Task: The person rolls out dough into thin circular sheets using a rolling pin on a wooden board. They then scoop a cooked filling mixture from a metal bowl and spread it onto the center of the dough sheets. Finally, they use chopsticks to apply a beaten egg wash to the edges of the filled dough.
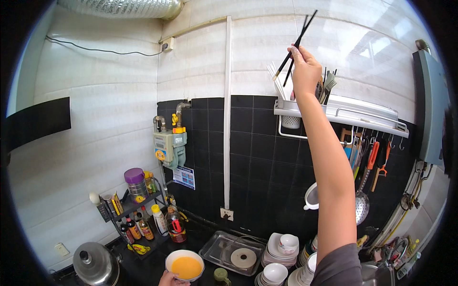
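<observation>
My right hand point(304, 64) is raised high at the wall, closed on a pair of black chopsticks point(296, 44). They cross each other, their lower tips slanting down to the left. Just below them, a utensil holder point(291, 122) hangs on the wall rack, with white sticks and other utensils rising from it. At the bottom edge, my left hand point(171, 280) grips the near left side of a white bowl point(201, 268). An orange-yellow liquid point(186, 268), like beaten egg, fills part of the bowl. Some of the left fingers are hidden.
A metal tray point(217, 246) with a pale disc lies behind the bowl. Stacked bowls and plates point(275, 273) stand to its right. Seasoning bottles fill a dark shelf point(132, 206) at left, near a domed metal lid point(97, 268). A skimmer point(362, 208) hangs under the rack point(367, 117).
</observation>
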Demonstrator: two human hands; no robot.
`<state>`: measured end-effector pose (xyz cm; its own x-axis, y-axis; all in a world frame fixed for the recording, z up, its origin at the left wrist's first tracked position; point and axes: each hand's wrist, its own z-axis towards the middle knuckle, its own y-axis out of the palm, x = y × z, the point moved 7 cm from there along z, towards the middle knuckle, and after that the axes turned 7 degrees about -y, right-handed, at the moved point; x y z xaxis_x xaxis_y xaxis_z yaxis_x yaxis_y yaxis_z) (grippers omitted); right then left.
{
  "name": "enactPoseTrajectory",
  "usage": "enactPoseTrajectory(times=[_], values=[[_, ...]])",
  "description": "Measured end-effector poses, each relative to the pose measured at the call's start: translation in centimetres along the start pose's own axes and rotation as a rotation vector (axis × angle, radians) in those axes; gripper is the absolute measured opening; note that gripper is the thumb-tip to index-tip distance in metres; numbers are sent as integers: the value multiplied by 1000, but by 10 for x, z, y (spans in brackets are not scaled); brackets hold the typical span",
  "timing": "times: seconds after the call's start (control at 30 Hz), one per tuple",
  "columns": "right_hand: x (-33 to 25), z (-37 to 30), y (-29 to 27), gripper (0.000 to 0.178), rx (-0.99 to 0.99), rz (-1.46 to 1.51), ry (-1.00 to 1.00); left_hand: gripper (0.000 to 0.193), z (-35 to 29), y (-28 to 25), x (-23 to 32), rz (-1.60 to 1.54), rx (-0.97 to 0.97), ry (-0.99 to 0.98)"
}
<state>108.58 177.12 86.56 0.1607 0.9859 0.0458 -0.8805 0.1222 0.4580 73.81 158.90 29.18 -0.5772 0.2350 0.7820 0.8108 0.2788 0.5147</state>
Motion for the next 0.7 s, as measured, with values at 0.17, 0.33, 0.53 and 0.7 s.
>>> enactPoseTrajectory(times=[0.17,0.33,0.53,0.7], values=[[-57,-60,-15,23,-211,195,334,44,-10,-11,-3,-30,-74,-16],[-105,-136,-44,26,-374,183,540,56,-27,-30,-9,-35,53,-78],[-145,-210,-92,24,-394,160,807,54,-55,-46,-13,35,42,-84],[-208,-312,-130,22,-396,278,1168,57,-85,-72,-18,52,37,-86]])
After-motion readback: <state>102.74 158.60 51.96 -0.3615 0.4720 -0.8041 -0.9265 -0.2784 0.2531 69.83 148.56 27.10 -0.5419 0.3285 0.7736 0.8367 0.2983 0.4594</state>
